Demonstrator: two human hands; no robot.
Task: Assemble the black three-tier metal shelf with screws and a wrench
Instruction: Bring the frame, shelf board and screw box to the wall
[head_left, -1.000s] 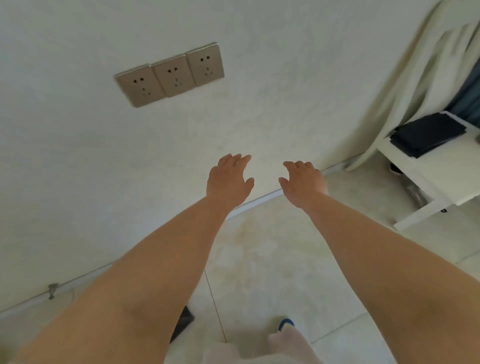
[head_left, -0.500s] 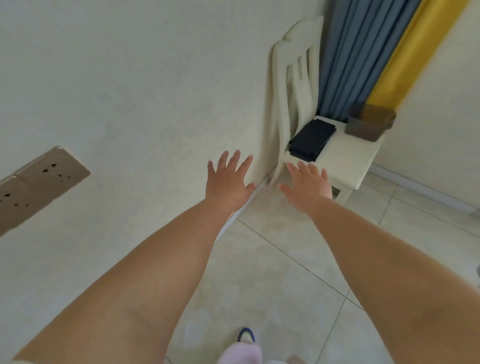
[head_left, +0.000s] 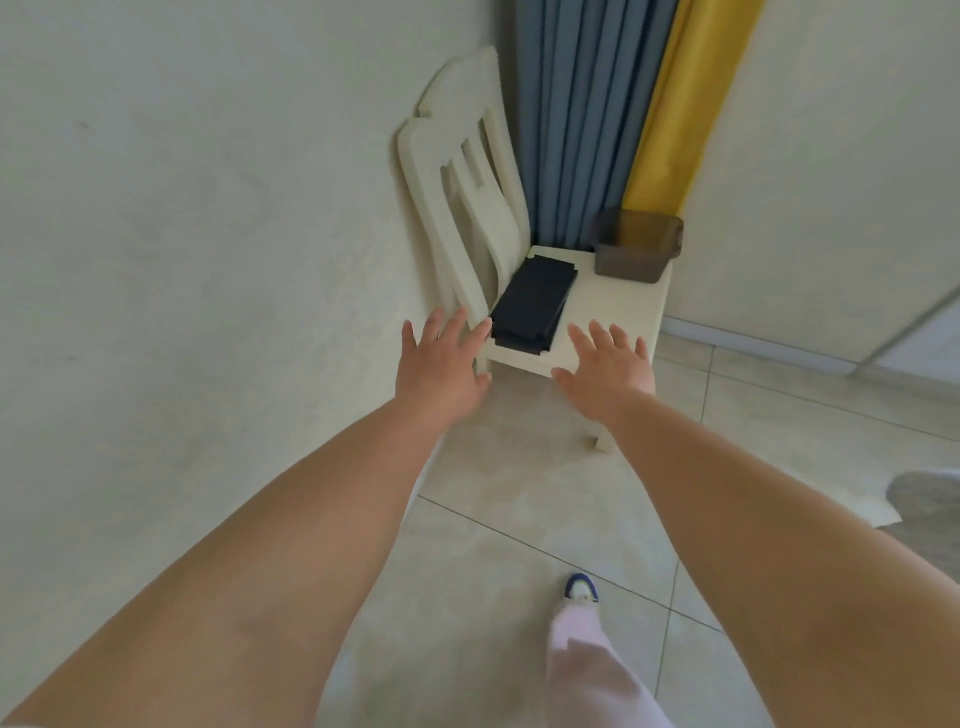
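The cream chair (head_left: 613, 306) stands in the corner against the wall, and the stack of black shelf panels (head_left: 532, 304) lies flat on its seat. Both hands reach toward it, empty, fingers spread — the left hand (head_left: 441, 366) beside the stack's near corner, the right hand (head_left: 610, 371) over the seat's front edge. Lifted unevenly, the loose panels could likely slide apart and drop onto the tiles, or the light chair could shift. The brown bin (head_left: 636, 244) sits at the seat's back corner — its contents cannot be made out
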